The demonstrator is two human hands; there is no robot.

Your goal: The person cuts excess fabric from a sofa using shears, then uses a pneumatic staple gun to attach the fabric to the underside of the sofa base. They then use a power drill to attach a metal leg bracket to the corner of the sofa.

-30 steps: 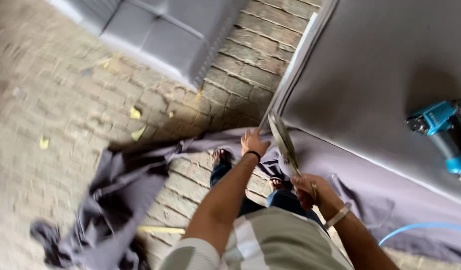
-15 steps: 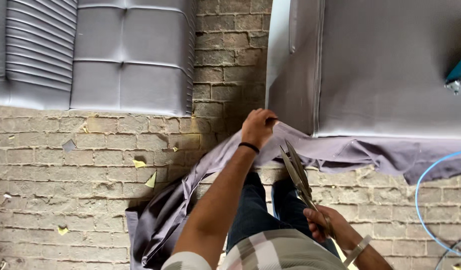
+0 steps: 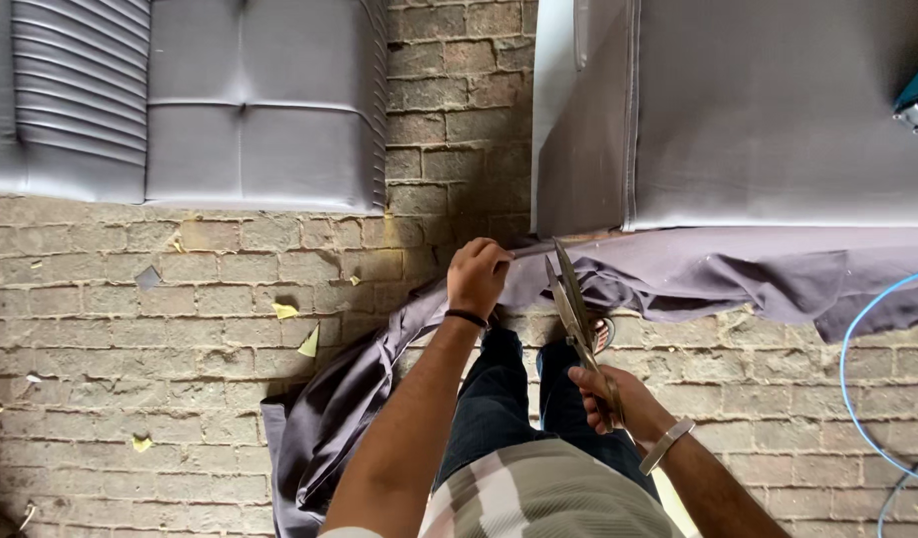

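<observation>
We find the left hand (image 3: 477,276) closed on the edge of the grey fabric (image 3: 698,274), which trails from the upholstered panel (image 3: 778,120) across the brick floor (image 3: 130,349). The right hand (image 3: 603,397) grips the scissors (image 3: 570,299), blades nearly closed, tips at the cloth. We judge the fabric light, limp and prone to bunching; it is best held taut at the edge beside the blades.

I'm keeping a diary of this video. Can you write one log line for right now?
left hand: grips grey cloth | right hand: holds scissors, blades at cloth | panel above | floor: brick
</observation>
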